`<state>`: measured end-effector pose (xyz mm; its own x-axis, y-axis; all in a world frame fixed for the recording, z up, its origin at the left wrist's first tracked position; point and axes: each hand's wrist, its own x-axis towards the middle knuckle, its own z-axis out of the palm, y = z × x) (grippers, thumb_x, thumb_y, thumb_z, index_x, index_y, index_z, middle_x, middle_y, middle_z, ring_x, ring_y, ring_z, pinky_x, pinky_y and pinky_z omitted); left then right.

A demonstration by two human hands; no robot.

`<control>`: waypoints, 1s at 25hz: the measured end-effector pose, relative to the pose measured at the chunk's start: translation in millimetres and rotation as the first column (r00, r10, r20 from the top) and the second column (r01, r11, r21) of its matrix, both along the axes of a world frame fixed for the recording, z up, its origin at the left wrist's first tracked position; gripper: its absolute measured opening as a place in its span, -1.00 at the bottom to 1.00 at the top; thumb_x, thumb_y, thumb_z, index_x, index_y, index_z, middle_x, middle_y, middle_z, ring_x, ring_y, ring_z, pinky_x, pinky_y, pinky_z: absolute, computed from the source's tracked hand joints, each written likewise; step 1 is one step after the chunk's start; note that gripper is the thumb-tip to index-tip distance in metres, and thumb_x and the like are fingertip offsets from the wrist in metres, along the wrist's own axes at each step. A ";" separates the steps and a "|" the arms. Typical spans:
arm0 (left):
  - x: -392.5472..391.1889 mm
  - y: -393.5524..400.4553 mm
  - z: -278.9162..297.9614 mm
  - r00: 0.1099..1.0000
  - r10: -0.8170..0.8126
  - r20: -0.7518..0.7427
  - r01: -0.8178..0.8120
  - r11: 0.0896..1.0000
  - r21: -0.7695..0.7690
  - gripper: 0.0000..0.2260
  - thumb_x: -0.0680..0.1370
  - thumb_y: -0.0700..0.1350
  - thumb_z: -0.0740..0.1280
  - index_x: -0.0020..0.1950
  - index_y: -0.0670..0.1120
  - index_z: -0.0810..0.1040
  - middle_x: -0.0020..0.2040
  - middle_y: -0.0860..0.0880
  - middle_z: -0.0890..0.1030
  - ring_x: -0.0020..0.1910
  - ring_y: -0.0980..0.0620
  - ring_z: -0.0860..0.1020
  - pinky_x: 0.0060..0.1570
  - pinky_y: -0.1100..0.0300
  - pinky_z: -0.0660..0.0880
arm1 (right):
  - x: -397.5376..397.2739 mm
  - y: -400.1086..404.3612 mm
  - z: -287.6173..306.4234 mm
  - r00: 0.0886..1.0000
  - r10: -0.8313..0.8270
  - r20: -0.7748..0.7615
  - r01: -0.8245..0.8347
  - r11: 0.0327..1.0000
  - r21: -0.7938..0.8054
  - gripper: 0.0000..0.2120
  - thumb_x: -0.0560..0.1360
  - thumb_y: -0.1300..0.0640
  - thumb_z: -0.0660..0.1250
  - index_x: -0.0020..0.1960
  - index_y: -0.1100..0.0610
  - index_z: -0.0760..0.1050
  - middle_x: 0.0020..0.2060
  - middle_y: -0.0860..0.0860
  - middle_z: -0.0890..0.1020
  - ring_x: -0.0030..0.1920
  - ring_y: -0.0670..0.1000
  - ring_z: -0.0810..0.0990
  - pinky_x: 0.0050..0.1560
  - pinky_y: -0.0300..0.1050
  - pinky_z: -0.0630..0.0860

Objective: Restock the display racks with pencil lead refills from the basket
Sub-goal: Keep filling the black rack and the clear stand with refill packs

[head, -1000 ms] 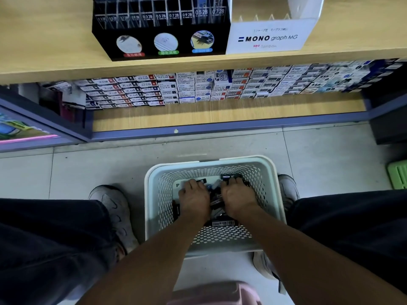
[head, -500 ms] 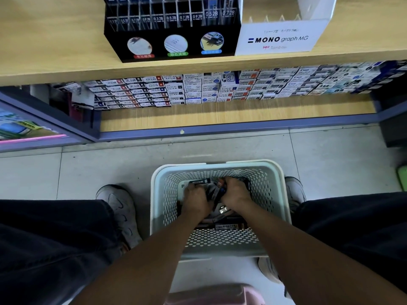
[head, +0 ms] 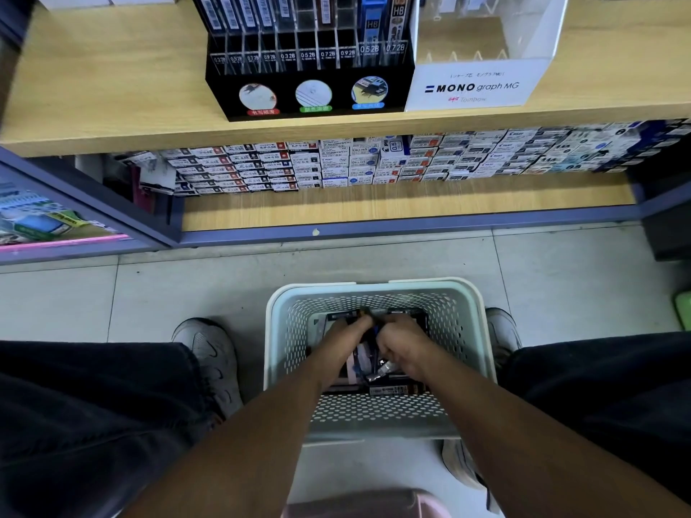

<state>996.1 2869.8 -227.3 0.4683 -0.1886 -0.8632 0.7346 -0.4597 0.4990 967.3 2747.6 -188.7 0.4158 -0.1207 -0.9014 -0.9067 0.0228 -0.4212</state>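
A pale perforated basket (head: 471,330) stands on the floor between my feet. Several dark packs of pencil lead refills (head: 389,389) lie in its bottom. My left hand (head: 346,336) and my right hand (head: 402,342) are both down inside it, side by side, fingers curled round a bunch of refill packs gathered between them. The black display rack (head: 310,95) with labelled slots sits on the wooden shelf above; some slots hold refills, others look empty.
A white MONO graph stand (head: 475,86) is right of the rack. Stacked small boxes (head: 336,164) line the lower shelf. My shoes (head: 209,353) and dark trouser legs flank the basket. A pink stool edge (head: 359,504) is beneath me, and a green object (head: 684,312) lies at far right.
My hands went from lying flat and apart on the refills to curling together at the basket's middle, bunching packs between them. The view tilted up, showing more of the rack.
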 end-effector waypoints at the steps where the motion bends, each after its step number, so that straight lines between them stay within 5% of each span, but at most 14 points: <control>1: -1.1 -2.4 -0.3 1.000 0.002 0.014 -0.003 0.999 0.035 -0.52 0.37 0.22 0.42 0.16 -0.06 0.61 0.03 -0.05 0.70 0.01 -0.02 0.65 0.05 0.09 0.59 | -1.0 -0.9 1.0 0.999 -0.046 -0.009 0.046 0.998 0.039 -0.43 0.32 0.57 0.07 0.24 0.30 0.53 -0.23 0.19 0.61 -0.23 0.13 0.61 -0.45 -0.19 0.44; 4: -3.6 -7.1 -1.2 0.994 0.085 0.070 -0.093 0.988 0.125 -0.56 0.39 0.25 0.51 0.03 -0.08 0.64 -0.10 -0.07 0.70 -0.11 -0.01 0.67 -0.16 0.14 0.62 | -4.1 -2.3 5.6 0.986 -0.160 -0.045 0.165 0.970 0.177 -0.41 0.28 0.58 0.02 0.23 0.35 0.49 -0.01 0.29 0.62 0.03 0.30 0.64 -0.14 0.18 0.66; 7: -6.0 -6.3 0.1 0.964 0.266 -0.015 -0.262 0.956 0.132 -0.55 0.34 0.16 0.58 0.03 -0.12 0.64 -0.09 -0.10 0.71 -0.10 -0.08 0.68 -0.09 0.00 0.67 | -4.8 -2.1 12.6 0.984 -0.159 -0.077 0.175 0.940 0.292 -0.39 0.26 0.53 0.05 0.26 0.33 0.49 0.15 0.32 0.59 0.17 0.38 0.57 0.01 0.42 0.58; 12: -4.6 -3.2 6.5 0.831 0.526 -0.183 -0.531 0.847 0.020 -0.49 0.23 -0.09 0.61 0.11 -0.25 0.61 -0.11 -0.25 0.71 -0.12 -0.22 0.70 -0.17 -0.21 0.65 | -2.3 0.6 18.2 0.978 -0.193 -0.079 0.208 0.895 0.395 -0.43 0.39 0.57 0.01 0.15 0.13 0.56 0.12 0.16 0.67 0.15 0.22 0.61 0.03 0.32 0.60; 15: -1.8 -0.7 8.1 0.829 0.531 -0.176 -0.541 0.841 -0.011 -0.70 0.43 -0.16 0.50 0.11 -0.26 0.61 -0.06 -0.26 0.70 -0.14 -0.18 0.68 -0.28 0.03 0.61 | -0.7 2.5 18.6 0.983 -0.182 -0.021 0.179 0.929 0.325 -0.39 0.39 0.60 0.05 0.16 0.07 0.56 0.13 0.10 0.66 0.15 0.16 0.62 0.08 0.30 0.61; 19: 1.4 -0.4 11.8 0.848 0.502 -0.169 -0.516 0.855 -0.047 -0.85 0.53 -0.28 0.39 0.08 -0.27 0.61 -0.09 -0.26 0.70 -0.22 -0.15 0.68 -0.29 0.06 0.61 | 4.3 1.7 18.7 0.969 -0.249 0.007 0.243 0.951 0.190 -0.48 0.43 0.62 0.06 0.19 0.18 0.50 0.13 0.14 0.63 0.07 0.12 0.66 -0.04 0.13 0.68; 22: -0.1 -0.9 16.6 0.858 0.490 -0.152 -0.503 0.863 -0.057 -0.88 0.53 -0.34 0.37 0.06 -0.32 0.58 -0.27 -0.21 0.65 -0.42 -0.08 0.60 -0.45 0.17 0.53 | 8.4 -3.7 16.0 0.993 -0.107 0.055 0.110 0.993 -0.050 -0.65 0.48 0.51 0.18 0.10 0.18 0.54 0.05 0.16 0.67 0.01 0.10 0.69 -0.07 0.02 0.67; 25: -0.8 0.7 23.3 0.859 0.494 -0.135 -0.505 0.860 -0.069 -0.87 0.52 -0.33 0.40 0.05 -0.33 0.59 -0.23 -0.25 0.64 -0.31 -0.12 0.60 -0.27 0.03 0.59 | 6.8 -7.8 17.7 0.995 0.094 0.027 -0.090 0.989 -0.121 -0.68 0.46 0.46 0.29 0.12 0.19 0.59 0.05 0.17 0.67 0.06 0.13 0.67 0.03 0.02 0.64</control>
<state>995.2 2870.5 -204.0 0.4270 -0.0409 -0.9033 0.9042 0.0308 0.4260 974.1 2739.8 -170.9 0.4591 -0.1865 -0.8686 -0.8883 -0.1123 -0.4454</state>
